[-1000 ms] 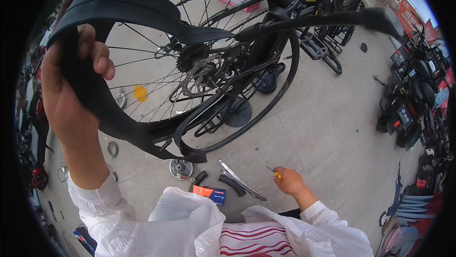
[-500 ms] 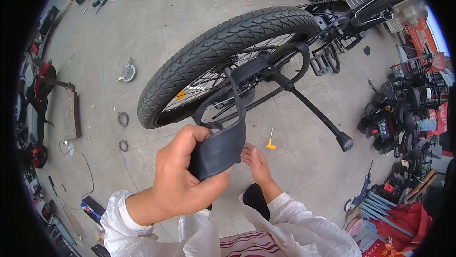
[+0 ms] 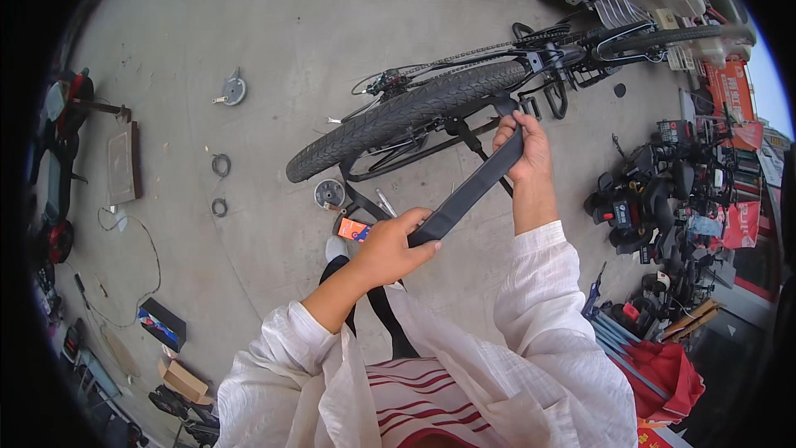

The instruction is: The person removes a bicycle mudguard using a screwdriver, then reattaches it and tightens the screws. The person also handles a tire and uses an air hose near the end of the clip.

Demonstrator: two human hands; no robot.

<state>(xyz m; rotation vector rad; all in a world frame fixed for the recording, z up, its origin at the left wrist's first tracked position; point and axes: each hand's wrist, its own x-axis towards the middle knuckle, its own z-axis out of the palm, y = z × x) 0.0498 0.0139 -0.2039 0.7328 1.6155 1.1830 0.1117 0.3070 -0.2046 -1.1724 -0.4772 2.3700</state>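
Note:
A long black mudguard [image 3: 469, 192] with thin stays stretches slantwise between my two hands, in front of a bicycle. My left hand [image 3: 391, 247] is wrapped around its near lower end. Higher up and to the right, my right hand [image 3: 531, 154] grips the far end, close to the bicycle frame. Just behind the mudguard is the bicycle's wheel with a chunky black tyre [image 3: 406, 121]; the mudguard hides part of the kickstand [image 3: 469, 138].
Beyond my left hand lie a round metal part [image 3: 329, 193] and a small orange box [image 3: 355, 229]. Another round part [image 3: 234, 90] and two cable coils [image 3: 220, 165] are on the floor at left. Parked scooters [image 3: 655, 199] line the right, above a red cloth [image 3: 667, 377].
My right hand has risen and taken hold of the mudguard's far end. The mudguard has swung into a slant across the view. The view has shifted, and the wheel looks smaller.

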